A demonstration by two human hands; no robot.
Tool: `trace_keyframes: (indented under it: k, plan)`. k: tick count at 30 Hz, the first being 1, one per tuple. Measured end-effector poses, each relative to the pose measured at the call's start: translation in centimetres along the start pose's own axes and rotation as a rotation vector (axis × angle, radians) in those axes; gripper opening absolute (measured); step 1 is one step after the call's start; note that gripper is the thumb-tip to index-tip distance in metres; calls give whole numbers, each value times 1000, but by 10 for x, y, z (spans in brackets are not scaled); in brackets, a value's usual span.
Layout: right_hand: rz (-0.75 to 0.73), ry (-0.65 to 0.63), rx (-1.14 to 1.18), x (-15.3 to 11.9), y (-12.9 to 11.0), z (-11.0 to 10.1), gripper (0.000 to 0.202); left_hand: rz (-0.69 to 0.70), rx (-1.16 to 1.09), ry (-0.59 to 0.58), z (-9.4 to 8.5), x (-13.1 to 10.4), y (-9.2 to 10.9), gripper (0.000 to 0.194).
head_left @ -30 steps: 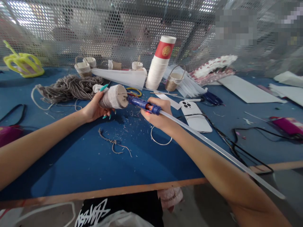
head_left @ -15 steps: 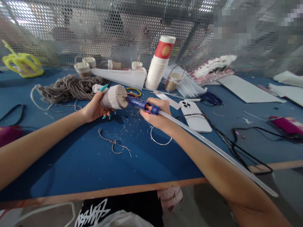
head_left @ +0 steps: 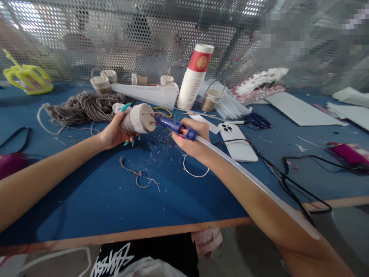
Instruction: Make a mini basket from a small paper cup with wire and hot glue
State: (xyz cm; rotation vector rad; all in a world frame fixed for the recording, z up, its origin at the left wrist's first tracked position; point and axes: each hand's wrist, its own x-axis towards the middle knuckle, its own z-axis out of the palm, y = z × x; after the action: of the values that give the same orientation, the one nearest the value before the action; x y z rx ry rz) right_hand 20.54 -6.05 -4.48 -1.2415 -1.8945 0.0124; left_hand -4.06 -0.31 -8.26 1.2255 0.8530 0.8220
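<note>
My left hand is closed around a paper cup wound with grey-white yarn, tipped on its side with its base facing right. Bits of twine stick out of that base. In my right hand is a blue hot glue gun, its nozzle close beside the cup's base; whether it touches I cannot tell. A long clear glue stick runs out of its back along my forearm. Below the cup, a knotted scrap of grey yarn lies on the blue table.
Behind my hands sit a heap of grey yarn, a stack of paper cups and several small twine-handled cups, one at right. To the right lie a white phone, black cables and white board.
The glue gun has drawn back slightly to the right from the cup's base, and its glue stick has swung closer over my forearm. The left hand's grip is the same.
</note>
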Motion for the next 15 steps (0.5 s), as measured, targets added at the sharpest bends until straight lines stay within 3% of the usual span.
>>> trace_keyframes:
  k: [15]
  plan:
    - [-21, 28, 11, -3, -4, -3, 14, -11, 56, -10, 0, -1, 2, 66]
